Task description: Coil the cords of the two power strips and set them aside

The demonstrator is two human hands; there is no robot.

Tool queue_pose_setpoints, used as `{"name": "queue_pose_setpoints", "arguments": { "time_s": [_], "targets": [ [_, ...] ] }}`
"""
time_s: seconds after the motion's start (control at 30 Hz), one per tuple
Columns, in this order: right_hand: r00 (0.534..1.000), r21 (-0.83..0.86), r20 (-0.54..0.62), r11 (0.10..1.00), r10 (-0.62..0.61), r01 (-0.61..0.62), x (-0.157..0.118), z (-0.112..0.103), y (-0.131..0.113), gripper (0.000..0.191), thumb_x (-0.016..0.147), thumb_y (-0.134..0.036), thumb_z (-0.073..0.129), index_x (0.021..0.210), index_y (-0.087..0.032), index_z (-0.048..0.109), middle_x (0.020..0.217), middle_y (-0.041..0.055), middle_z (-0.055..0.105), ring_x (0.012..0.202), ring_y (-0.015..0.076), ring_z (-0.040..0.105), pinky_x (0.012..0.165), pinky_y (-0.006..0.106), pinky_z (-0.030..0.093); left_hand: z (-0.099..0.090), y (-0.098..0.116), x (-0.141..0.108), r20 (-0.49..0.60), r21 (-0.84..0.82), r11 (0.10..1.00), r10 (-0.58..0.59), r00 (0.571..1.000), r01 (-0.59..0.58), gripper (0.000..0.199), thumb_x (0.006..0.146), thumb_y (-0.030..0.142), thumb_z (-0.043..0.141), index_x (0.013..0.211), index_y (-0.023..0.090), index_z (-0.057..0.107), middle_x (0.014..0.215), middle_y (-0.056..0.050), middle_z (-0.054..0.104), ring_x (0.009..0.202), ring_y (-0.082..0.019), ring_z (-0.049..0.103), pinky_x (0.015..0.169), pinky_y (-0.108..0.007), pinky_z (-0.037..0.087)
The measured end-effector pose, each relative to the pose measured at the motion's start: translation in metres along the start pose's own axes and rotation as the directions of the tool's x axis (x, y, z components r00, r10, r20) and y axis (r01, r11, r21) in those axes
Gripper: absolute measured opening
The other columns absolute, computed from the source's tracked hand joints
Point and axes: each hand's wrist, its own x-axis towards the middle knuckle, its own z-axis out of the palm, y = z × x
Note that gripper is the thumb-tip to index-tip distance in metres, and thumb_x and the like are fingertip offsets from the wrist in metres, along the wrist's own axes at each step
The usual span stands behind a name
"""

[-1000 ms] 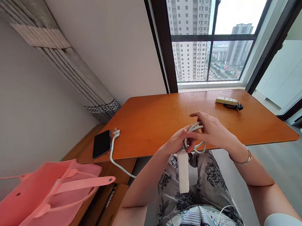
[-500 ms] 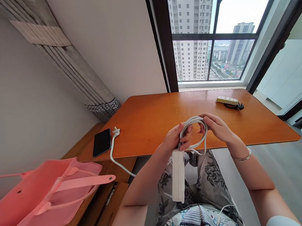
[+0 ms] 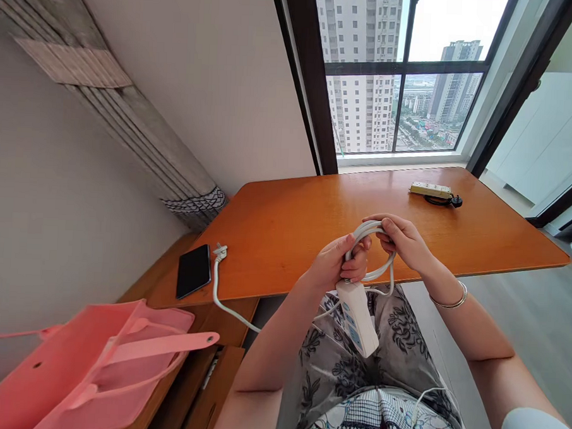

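A white power strip hangs tilted over my lap, its socket face partly turned to the left. Its white cord is looped into a coil above it. My left hand is closed around the coil's left side, just above the strip's end. On the upper right of the coil, my right hand pinches the cord between thumb and fingers. A loose stretch of cord runs down behind my left forearm, and the white plug at the left of the table lies on a cord leading the same way.
On the wooden table, a black phone lies beside the plug. A second power strip, with a black cord and plug, sits at the back right. A pink bag stands at lower left, and a window is behind the table.
The power strip has swung to the right and turned, so its sockets now show. My right hand has shifted slightly left along the coil, nearer my left hand.
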Motion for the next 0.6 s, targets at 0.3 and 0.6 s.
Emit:
{"name": "queue_pose_setpoints", "arguments": {
  "time_s": [0.3,0.6],
  "targets": [
    [0.964,0.132,0.131,0.96,0.232,-0.249,0.004,-0.013,0.003,0.051,0.076,-0.066,0.07,0.083,-0.015,0.063,0.061,-0.0034,0.052,0.057,0.0133,0.058,0.06,0.028,0.049,0.005,0.005,-0.003,-0.063,-0.056,0.998,-0.006,0.998,0.002,0.035,0.078,0.041,0.075,0.082,0.018,0.049,0.052,0.011,0.037,0.032,0.0,0.014,0.033,-0.015,0.019],
    [0.987,0.078,0.064,0.985,0.15,-0.155,0.004,-0.004,0.006,0.057,0.075,-0.073,0.067,0.067,-0.019,0.049,0.052,-0.0114,0.024,0.043,0.0042,0.021,0.044,0.022,0.036,0.002,0.004,0.001,-0.028,-0.018,0.998,-0.065,0.997,0.065,0.044,0.073,0.051,0.078,0.075,0.018,0.048,0.046,0.01,0.036,0.033,-0.001,0.016,0.035,-0.015,0.021]
  ]
}}
